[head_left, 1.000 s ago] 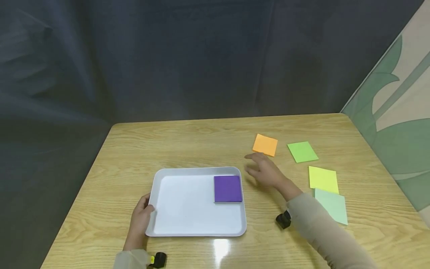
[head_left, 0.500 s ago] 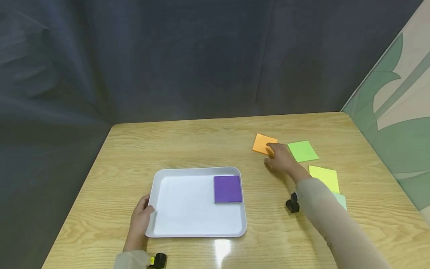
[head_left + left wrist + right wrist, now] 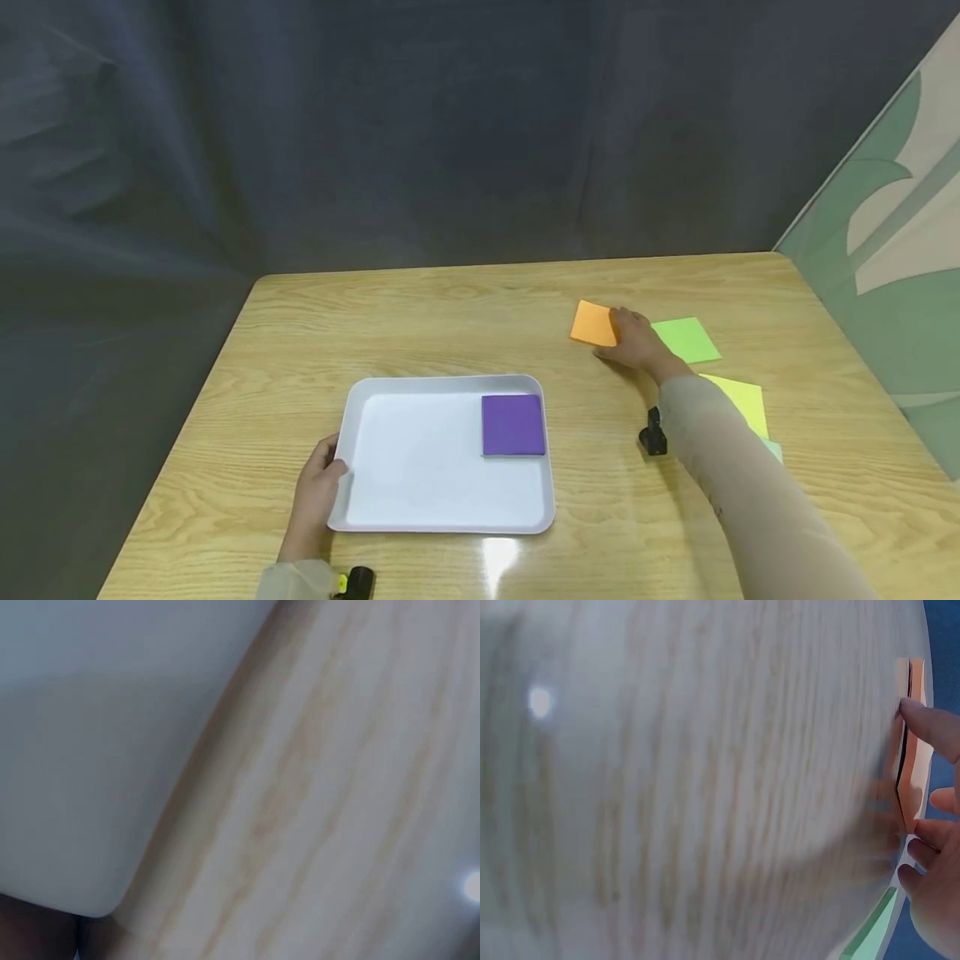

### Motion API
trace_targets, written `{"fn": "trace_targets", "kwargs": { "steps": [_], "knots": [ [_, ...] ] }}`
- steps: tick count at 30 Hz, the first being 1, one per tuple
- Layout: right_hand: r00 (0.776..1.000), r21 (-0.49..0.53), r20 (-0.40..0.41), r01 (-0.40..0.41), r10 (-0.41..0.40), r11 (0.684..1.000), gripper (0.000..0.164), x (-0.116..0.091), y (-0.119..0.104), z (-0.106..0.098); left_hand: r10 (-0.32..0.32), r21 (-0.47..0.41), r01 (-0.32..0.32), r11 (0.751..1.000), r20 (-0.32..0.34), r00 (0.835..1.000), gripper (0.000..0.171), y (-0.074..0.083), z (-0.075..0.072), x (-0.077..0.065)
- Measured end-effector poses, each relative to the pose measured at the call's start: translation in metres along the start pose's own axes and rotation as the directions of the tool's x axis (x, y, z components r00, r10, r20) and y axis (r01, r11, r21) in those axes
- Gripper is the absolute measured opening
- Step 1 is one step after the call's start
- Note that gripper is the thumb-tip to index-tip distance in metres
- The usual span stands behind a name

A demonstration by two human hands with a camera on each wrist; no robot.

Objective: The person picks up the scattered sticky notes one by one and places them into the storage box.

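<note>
At the left edge of a white tray [image 3: 420, 467], my left hand [image 3: 313, 493] grips the rim with its thumb on top. A square purple sticky note pad [image 3: 513, 426] lies inside the tray on its right side. Farther back, my right hand [image 3: 637, 343] holds an orange sticky note pad [image 3: 592, 325] by its right part, thumb at the near edge and fingers at the far side. In the right wrist view, a thumb and a fingertip touch the edge of the orange pad [image 3: 916, 761]. The left wrist view shows mainly a tray corner [image 3: 90, 787].
Right of the orange pad lies a green pad [image 3: 690, 340]. A yellow pad [image 3: 742, 402] and a mint pad [image 3: 773, 450], both partly hidden by the right sleeve, lie nearer. A dark curtain [image 3: 450, 133] hangs behind the wooden table [image 3: 420, 317].
My right hand has moved from beside the tray, back and to the right, and has taken hold of the orange sticky note pad. The left hand stays on the tray.
</note>
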State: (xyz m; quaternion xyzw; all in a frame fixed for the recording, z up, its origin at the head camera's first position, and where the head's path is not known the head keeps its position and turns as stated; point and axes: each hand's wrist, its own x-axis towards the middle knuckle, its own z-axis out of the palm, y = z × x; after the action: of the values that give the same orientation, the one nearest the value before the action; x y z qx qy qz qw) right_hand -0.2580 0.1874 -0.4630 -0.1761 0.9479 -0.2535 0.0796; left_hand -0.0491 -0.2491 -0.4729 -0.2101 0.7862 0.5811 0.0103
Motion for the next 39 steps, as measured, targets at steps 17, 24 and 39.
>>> {"fn": "trace_targets", "kwargs": {
  "steps": [17,24,39],
  "knots": [
    [0.984,-0.032,-0.157,-0.093,0.086,0.995,0.065,-0.008,-0.026,0.010,-0.017,0.011,0.017,1.000,0.001,1.000,0.047,0.005,0.000,0.003],
    [0.987,0.103,-0.156,-0.013,0.029,0.995,0.061,-0.017,-0.063,0.019,-0.016,0.016,0.016,1.000,-0.002,1.000,0.047,0.005,0.000,0.004],
    [0.939,0.039,-0.227,0.274,-0.259,0.961,0.054,-0.058,-0.129,0.042,-0.031,0.023,0.031,0.999,-0.002,1.000,0.047,0.005,0.000,0.004]
  ]
}}
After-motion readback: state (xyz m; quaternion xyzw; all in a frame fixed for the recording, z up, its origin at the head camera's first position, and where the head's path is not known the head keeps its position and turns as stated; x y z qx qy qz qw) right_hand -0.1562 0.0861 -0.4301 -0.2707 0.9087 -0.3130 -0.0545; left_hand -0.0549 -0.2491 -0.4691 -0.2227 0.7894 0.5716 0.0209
